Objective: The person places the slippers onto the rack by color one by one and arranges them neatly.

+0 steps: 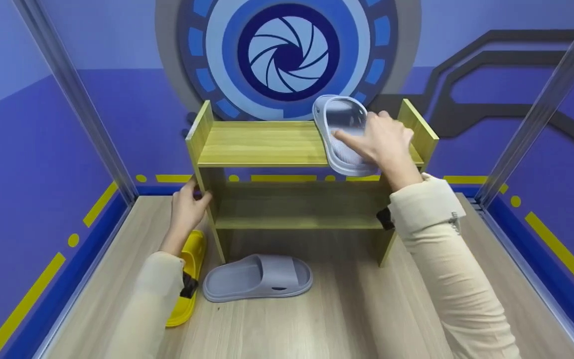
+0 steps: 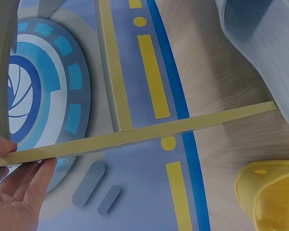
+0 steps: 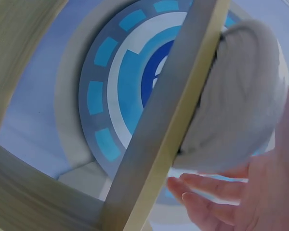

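Observation:
A grey slipper (image 1: 334, 144) lies at the right of the top board of a small wooden rack (image 1: 262, 144), its near end jutting past the front edge. My right hand (image 1: 384, 142) holds its right side, thumb over the footbed; in the right wrist view the other fingers (image 3: 214, 187) show beside the slipper (image 3: 241, 96). With my left hand (image 1: 187, 209) I grip the rack's left side panel; the left wrist view shows thumb and fingers on opposite faces of the panel edge (image 2: 91, 144). A second grey slipper (image 1: 277, 276) lies on the table before the rack.
A yellow slipper (image 1: 182, 304) lies left of the rack, partly hidden under my left forearm. The rack has a lower shelf (image 1: 292, 207) and a right side panel (image 1: 419, 127). Blue patterned walls (image 1: 117, 114) enclose the wooden table (image 1: 347, 319) at the back and sides.

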`<control>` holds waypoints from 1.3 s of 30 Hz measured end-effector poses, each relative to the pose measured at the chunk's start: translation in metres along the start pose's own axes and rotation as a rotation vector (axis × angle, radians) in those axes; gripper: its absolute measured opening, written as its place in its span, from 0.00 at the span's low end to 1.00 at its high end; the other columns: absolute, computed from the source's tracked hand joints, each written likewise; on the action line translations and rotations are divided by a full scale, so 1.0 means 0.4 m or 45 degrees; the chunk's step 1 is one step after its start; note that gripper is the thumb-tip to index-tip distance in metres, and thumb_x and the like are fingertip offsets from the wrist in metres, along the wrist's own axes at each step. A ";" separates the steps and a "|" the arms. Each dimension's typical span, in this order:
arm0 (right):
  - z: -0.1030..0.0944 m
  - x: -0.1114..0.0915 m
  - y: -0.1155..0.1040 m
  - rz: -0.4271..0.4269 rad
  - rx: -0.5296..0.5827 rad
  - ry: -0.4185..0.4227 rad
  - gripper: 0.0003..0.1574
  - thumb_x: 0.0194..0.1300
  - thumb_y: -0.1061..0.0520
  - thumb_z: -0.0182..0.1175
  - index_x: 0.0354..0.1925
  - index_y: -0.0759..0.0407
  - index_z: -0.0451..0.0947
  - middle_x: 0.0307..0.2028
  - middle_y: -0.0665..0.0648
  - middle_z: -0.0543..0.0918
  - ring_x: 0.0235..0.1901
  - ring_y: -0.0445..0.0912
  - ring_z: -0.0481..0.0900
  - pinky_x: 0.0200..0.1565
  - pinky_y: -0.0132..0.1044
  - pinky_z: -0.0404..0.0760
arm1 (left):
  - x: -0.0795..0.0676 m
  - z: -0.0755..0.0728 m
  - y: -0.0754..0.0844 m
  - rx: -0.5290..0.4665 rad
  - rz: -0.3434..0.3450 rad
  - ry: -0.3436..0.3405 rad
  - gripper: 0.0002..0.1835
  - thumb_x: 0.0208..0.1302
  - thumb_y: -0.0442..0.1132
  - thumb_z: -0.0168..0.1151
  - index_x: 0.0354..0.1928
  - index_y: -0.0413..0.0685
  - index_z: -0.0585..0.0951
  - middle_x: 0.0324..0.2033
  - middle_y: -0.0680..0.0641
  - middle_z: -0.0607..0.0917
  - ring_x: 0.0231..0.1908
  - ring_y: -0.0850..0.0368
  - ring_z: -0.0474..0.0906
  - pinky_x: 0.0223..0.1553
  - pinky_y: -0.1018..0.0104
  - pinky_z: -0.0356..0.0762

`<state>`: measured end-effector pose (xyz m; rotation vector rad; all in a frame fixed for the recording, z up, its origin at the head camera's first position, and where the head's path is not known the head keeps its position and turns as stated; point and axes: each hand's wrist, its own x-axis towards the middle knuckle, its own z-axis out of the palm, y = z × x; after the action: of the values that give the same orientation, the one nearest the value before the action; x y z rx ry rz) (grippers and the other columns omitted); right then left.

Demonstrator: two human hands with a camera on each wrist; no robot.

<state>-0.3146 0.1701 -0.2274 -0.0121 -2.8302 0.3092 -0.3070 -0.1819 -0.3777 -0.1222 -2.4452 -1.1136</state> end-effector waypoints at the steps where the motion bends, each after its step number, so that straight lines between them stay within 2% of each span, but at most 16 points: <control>1: -0.006 0.000 0.007 0.000 0.032 0.025 0.58 0.42 0.19 0.43 0.54 0.62 0.67 0.46 0.64 0.71 0.42 0.62 0.70 0.37 0.57 0.66 | 0.000 0.000 0.000 -0.003 0.000 -0.001 0.16 0.55 0.35 0.56 0.46 0.37 0.74 0.37 0.37 0.80 0.36 0.45 0.77 0.35 0.54 0.74; 6: -0.036 -0.002 0.044 0.000 0.226 0.228 0.47 0.49 0.25 0.45 0.54 0.56 0.70 0.48 0.60 0.74 0.46 0.58 0.70 0.39 0.56 0.66 | 0.000 0.001 -0.001 -0.013 0.000 0.001 0.15 0.55 0.34 0.56 0.45 0.38 0.74 0.37 0.37 0.80 0.37 0.45 0.77 0.36 0.54 0.74; 9: -0.050 -0.005 0.070 0.004 0.323 0.333 0.41 0.52 0.29 0.47 0.53 0.55 0.72 0.47 0.57 0.75 0.45 0.56 0.72 0.40 0.56 0.66 | 0.002 0.002 0.000 -0.027 -0.003 0.004 0.15 0.55 0.34 0.56 0.45 0.38 0.74 0.38 0.37 0.80 0.38 0.45 0.77 0.36 0.55 0.74; 12: -0.060 -0.009 0.099 0.003 0.390 0.388 0.37 0.54 0.32 0.47 0.52 0.55 0.73 0.45 0.56 0.77 0.42 0.53 0.73 0.40 0.55 0.66 | 0.004 0.002 0.000 -0.022 -0.004 0.003 0.15 0.55 0.34 0.55 0.46 0.38 0.74 0.38 0.37 0.80 0.38 0.45 0.77 0.36 0.54 0.74; 17: -0.067 -0.015 0.154 0.040 0.555 0.440 0.33 0.55 0.35 0.50 0.51 0.54 0.74 0.45 0.54 0.77 0.44 0.48 0.73 0.44 0.49 0.66 | 0.004 0.002 -0.001 -0.002 -0.005 0.004 0.15 0.55 0.34 0.56 0.46 0.39 0.74 0.37 0.37 0.80 0.37 0.45 0.77 0.36 0.55 0.74; 23: -0.039 -0.018 0.229 0.044 0.833 0.583 0.26 0.55 0.44 0.55 0.48 0.56 0.76 0.44 0.54 0.79 0.42 0.43 0.75 0.41 0.33 0.69 | 0.001 0.001 0.000 0.015 -0.015 -0.007 0.15 0.55 0.35 0.55 0.46 0.39 0.74 0.37 0.37 0.80 0.36 0.45 0.77 0.35 0.55 0.74; 28: 0.004 -0.030 0.293 -0.004 1.099 0.562 0.24 0.58 0.49 0.55 0.52 0.57 0.73 0.46 0.55 0.77 0.43 0.41 0.75 0.38 0.28 0.71 | 0.002 0.000 0.003 0.021 -0.015 0.009 0.14 0.55 0.35 0.56 0.44 0.38 0.74 0.36 0.37 0.80 0.36 0.44 0.77 0.36 0.54 0.74; 34: 0.083 -0.051 0.353 -0.153 1.413 0.426 0.29 0.60 0.55 0.53 0.59 0.60 0.64 0.52 0.59 0.71 0.47 0.44 0.72 0.39 0.29 0.74 | 0.000 -0.001 0.003 0.014 -0.012 0.005 0.16 0.56 0.35 0.55 0.46 0.38 0.74 0.37 0.37 0.80 0.37 0.45 0.77 0.36 0.54 0.74; 39: 0.149 -0.078 0.375 -0.207 1.598 0.339 0.32 0.59 0.59 0.53 0.61 0.61 0.60 0.52 0.61 0.69 0.46 0.47 0.71 0.39 0.28 0.73 | -0.002 0.000 0.002 0.002 0.004 -0.006 0.17 0.56 0.35 0.55 0.49 0.39 0.73 0.38 0.38 0.80 0.38 0.46 0.77 0.36 0.55 0.74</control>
<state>-0.3053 0.3029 -0.3237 0.3907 -1.9174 1.7669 -0.3063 -0.1813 -0.3775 -0.1281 -2.4493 -1.1115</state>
